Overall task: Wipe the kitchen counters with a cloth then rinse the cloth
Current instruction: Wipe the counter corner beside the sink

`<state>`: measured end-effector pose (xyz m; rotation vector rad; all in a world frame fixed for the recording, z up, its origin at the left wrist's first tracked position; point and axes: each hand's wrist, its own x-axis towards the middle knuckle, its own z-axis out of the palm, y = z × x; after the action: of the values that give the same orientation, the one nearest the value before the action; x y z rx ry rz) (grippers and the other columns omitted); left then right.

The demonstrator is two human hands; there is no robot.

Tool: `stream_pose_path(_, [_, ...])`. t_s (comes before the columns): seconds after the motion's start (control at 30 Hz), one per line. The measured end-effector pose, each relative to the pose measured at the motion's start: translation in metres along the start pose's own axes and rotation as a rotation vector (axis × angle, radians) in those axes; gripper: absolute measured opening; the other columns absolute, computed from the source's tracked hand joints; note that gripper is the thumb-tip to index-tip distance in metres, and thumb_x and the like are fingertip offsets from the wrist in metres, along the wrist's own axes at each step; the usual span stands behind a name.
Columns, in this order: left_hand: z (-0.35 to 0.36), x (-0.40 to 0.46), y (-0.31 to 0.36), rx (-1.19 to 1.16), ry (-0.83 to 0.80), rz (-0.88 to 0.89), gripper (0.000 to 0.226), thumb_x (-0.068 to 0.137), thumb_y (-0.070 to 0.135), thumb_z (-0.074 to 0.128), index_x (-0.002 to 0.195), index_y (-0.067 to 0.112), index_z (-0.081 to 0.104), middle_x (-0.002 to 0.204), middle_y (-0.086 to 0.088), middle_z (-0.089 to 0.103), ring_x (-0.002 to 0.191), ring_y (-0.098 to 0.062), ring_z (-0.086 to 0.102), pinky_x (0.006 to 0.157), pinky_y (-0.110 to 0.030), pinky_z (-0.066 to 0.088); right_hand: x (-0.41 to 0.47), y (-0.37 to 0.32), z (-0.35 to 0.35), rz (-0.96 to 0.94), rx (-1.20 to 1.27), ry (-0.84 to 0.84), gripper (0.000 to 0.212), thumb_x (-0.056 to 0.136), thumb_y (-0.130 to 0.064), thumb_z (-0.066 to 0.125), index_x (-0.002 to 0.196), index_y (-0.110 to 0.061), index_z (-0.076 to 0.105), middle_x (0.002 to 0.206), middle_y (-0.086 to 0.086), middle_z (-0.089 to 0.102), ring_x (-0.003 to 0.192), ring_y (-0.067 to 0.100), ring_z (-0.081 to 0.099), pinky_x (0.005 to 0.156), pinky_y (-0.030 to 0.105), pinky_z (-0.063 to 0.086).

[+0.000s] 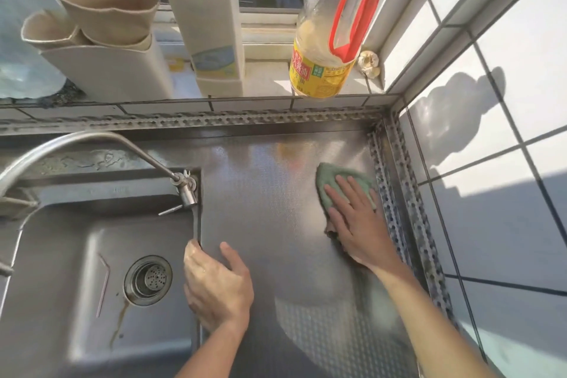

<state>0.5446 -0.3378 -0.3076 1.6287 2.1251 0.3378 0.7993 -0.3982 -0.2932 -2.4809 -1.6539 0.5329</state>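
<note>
Head view looks down on a steel worktop with a sink set into its left part. The right hand lies flat, fingers spread, pressing a green cloth onto the worktop well right of the sink, close to the perforated strip along the tiled wall; the cloth shows beyond the fingertips and under the palm. The left hand rests on the sink's right rim, fingers curled over the edge into the basin and thumb on the worktop, holding nothing else. A tap arches over the sink, its spout ending at the sink's back right corner. A drain sits in the basin floor. On the sill behind the sink stand beige holders, a white carton, an oil bottle with a red handle, and garlic.
</note>
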Motion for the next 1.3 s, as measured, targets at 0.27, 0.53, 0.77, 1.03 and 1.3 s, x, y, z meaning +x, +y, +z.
stream_pose_path(0.27, [0.002, 0.001, -0.002, 0.024, -0.012, 0.001, 0.054, 0.1, 0.036, 0.051, 0.141, 0.003, 0.042, 0.135, -0.022, 0.059, 0.119, -0.044, 0.06, 0.09, -0.054, 0.054, 0.105, -0.119, 0.025, 0.315, 0.127, 0.255, 0.052, 0.104, -0.038, 0.038, 0.156, -0.036, 0.038, 0.169, 0.0, 0.027, 0.158, 0.023, 0.013, 0.126, 0.055, 0.003])
stream_pose_path(0.53, [0.004, 0.0, -0.004, 0.031, -0.003, 0.005, 0.055, 0.1, 0.038, 0.05, 0.142, 0.004, 0.042, 0.134, -0.022, 0.058, 0.118, -0.045, 0.06, 0.09, -0.055, 0.054, 0.02, -0.07, 0.032, -0.267, 0.001, 0.071, 0.05, 0.106, -0.038, 0.033, 0.154, -0.036, 0.045, 0.166, -0.009, 0.033, 0.157, 0.014, 0.019, 0.127, 0.05, 0.015])
stream_pose_path(0.77, [0.004, 0.001, -0.004, 0.029, -0.001, 0.003, 0.055, 0.1, 0.038, 0.049, 0.142, 0.004, 0.041, 0.133, -0.022, 0.059, 0.117, -0.044, 0.061, 0.089, -0.054, 0.054, 0.075, -0.012, -0.007, 0.331, 0.074, 0.242, 0.05, 0.108, -0.038, 0.031, 0.158, -0.032, 0.036, 0.169, -0.001, 0.026, 0.157, 0.018, 0.015, 0.127, 0.051, 0.007])
stream_pose_path(1.03, [0.003, 0.0, -0.001, 0.006, 0.005, -0.003, 0.051, 0.099, 0.036, 0.048, 0.14, 0.006, 0.044, 0.135, -0.019, 0.059, 0.119, -0.043, 0.06, 0.09, -0.053, 0.053, 0.078, -0.175, 0.046, -0.282, 0.054, 0.067, 0.048, 0.105, -0.033, 0.044, 0.153, -0.036, 0.045, 0.167, -0.005, 0.032, 0.158, 0.019, 0.018, 0.126, 0.053, 0.008])
stream_pose_path(1.3, [0.003, 0.0, -0.003, -0.023, 0.003, 0.008, 0.055, 0.1, 0.038, 0.05, 0.142, 0.002, 0.044, 0.136, -0.021, 0.059, 0.121, -0.043, 0.06, 0.094, -0.052, 0.052, 0.022, -0.045, 0.021, -0.366, 0.023, 0.038, 0.048, 0.107, -0.034, 0.041, 0.155, -0.034, 0.043, 0.167, -0.01, 0.03, 0.158, 0.012, 0.016, 0.128, 0.048, 0.01])
